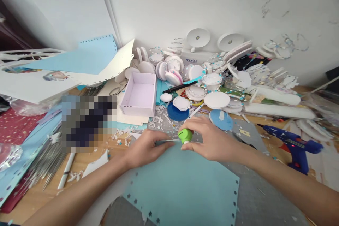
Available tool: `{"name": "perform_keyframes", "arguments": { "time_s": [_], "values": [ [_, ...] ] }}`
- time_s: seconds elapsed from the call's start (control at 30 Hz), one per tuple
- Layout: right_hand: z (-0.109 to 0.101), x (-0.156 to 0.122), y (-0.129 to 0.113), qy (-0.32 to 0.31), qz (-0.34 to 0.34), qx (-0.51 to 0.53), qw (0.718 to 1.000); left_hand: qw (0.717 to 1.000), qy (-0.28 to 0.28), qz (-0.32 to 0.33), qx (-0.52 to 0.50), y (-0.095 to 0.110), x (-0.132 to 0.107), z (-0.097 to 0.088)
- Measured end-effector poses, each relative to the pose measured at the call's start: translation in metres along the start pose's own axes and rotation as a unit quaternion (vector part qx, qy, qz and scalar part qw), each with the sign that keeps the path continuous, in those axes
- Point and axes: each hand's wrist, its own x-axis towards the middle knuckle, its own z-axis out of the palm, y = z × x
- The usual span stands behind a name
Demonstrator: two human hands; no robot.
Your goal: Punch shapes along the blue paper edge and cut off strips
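Observation:
My right hand (206, 137) is closed around a small green craft punch (185, 135), thumb below and fingers over the top. The punch sits at the far edge of a light blue sheet of paper (190, 180). Small flower-shaped holes run along the sheet's side edges. Just left of the punch, my left hand (148, 146) pinches that same far edge between thumb and fingers. The sheet lies over a grey cutting mat (254, 197).
A pale lilac open box (139, 91) stands beyond my left hand. White foam discs (217, 100) pile up along the wall. A blue glue gun (293, 146) lies at right. Metal wires (50, 159), paper sheets (87, 58) and paper scraps cover the left side.

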Motion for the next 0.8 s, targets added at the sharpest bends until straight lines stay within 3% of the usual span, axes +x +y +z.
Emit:
{"name": "perform_keyframes", "arguments": {
  "time_s": [0.3,0.5,0.8],
  "values": [
    [-0.004,-0.001,-0.002,0.008,-0.009,-0.021,1.000,0.994,-0.006,-0.070,-0.082,0.006,0.001,-0.002],
    [0.003,0.006,-0.005,-0.007,-0.024,-0.085,0.996,0.997,0.027,-0.058,-0.035,0.003,0.001,0.002],
    [-0.003,0.011,-0.005,-0.037,0.001,-0.054,0.998,0.999,0.031,-0.026,-0.031,0.001,0.001,0.000]
  ]
}}
